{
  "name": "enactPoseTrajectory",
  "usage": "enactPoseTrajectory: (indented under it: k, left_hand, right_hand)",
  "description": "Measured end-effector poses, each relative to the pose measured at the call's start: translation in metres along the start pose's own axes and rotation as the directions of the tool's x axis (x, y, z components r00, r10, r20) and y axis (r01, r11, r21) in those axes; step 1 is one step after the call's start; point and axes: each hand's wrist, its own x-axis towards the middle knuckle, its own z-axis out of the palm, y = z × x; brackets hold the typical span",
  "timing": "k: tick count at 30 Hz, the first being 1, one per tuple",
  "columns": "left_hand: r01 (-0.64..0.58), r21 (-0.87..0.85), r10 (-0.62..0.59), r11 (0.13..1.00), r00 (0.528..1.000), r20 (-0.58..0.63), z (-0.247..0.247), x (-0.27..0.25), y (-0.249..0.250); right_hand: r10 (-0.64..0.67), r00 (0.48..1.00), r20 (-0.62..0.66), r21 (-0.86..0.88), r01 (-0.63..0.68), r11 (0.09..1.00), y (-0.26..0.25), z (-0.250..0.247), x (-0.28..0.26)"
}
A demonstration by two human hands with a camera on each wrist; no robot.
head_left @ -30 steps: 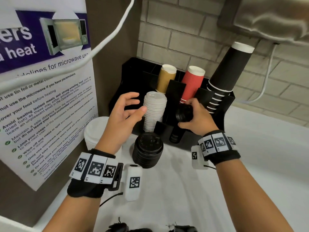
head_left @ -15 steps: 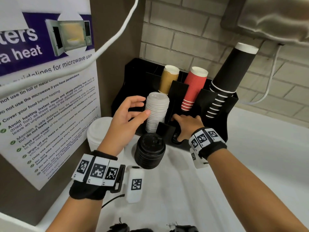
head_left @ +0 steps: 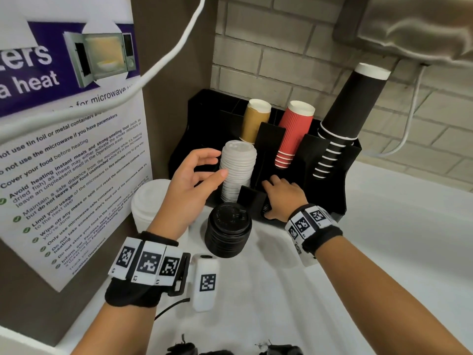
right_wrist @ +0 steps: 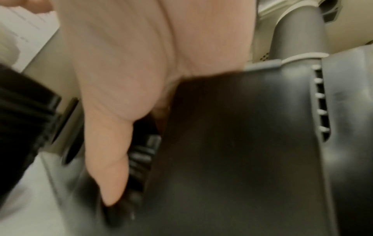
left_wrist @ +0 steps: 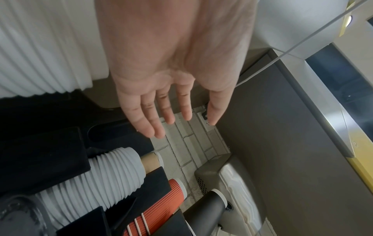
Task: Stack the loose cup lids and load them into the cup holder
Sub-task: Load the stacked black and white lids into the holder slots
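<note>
A black cup holder stands against the brick wall with brown, red and black cups in its back slots. A stack of white lids leans in its front left slot. My left hand hovers open just left of that stack, fingers spread and holding nothing. My right hand reaches down into the front middle slot. Its thumb lies along a small stack of black lids lodged there; its other fingers are hidden behind the divider. A larger loose stack of black lids sits on the counter in front.
A second stack of white lids stands on the counter beside the poster panel at the left. A white cable hangs overhead. The white counter stretches away to the right.
My right hand has carried the small black lid stack down from in front of the red cups into the holder's front slot. The left hand has hardly moved.
</note>
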Motion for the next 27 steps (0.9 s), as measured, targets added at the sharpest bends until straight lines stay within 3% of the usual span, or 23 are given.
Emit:
enactPoseTrajectory:
  k: [2, 4, 6, 7, 9, 11, 14, 22, 24, 27]
  left_hand:
    - [0.000, 0.004, 0.000, 1.000, 1.000, -0.006, -0.001, -0.001, 0.000]
    - [0.000, 0.008, 0.000, 1.000, 1.000, -0.015, -0.002, -0.001, 0.000]
    - [0.000, 0.004, 0.000, 1.000, 1.000, -0.018, -0.001, -0.001, 0.001]
    - [-0.001, 0.003, 0.001, 1.000, 1.000, -0.017, -0.001, -0.001, 0.001]
    - [-0.005, 0.002, 0.005, 1.000, 1.000, -0.010, 0.001, -0.001, 0.001]
    - [-0.007, 0.004, 0.007, 1.000, 1.000, 0.000, 0.001, -0.002, 0.001]
    - [-0.007, 0.015, 0.007, 1.000, 1.000, 0.006, 0.000, -0.002, 0.001]
    - [-0.008, 0.013, 0.008, 1.000, 1.000, 0.017, 0.000, -0.001, 0.001]
    - [-0.012, 0.010, 0.012, 1.000, 1.000, 0.014, 0.001, -0.001, 0.001]
    - [-0.012, 0.013, 0.011, 1.000, 1.000, 0.027, 0.000, -0.002, 0.002]
  right_hand:
    - [0.030, 0.999, -0.032, 0.078, -0.028, 0.997, 0.001, -0.007, -0.006]
    - [0.079, 0.964, -0.253, 0.293, -0.002, 0.956, -0.002, -0.014, -0.016]
    - [0.127, 0.872, -0.473, 0.549, 0.179, 0.816, -0.014, -0.020, -0.028]
    - [0.107, 0.867, -0.487, 0.637, 0.270, 0.722, -0.022, -0.023, -0.034]
    - [-0.055, 0.930, -0.363, 0.715, 0.316, 0.624, -0.040, -0.024, -0.043]
    - [-0.194, 0.968, -0.157, 0.711, 0.247, 0.659, -0.054, -0.018, -0.044]
    - [-0.192, 0.981, -0.028, 0.654, 0.163, 0.738, -0.064, -0.007, -0.042]
    - [-0.135, 0.990, -0.037, 0.711, 0.121, 0.693, -0.067, 0.001, -0.037]
    - [-0.114, 0.989, -0.096, 0.784, 0.145, 0.603, -0.060, -0.002, -0.038]
    - [0.004, 0.984, -0.178, 0.919, 0.164, 0.359, -0.046, -0.009, -0.045]
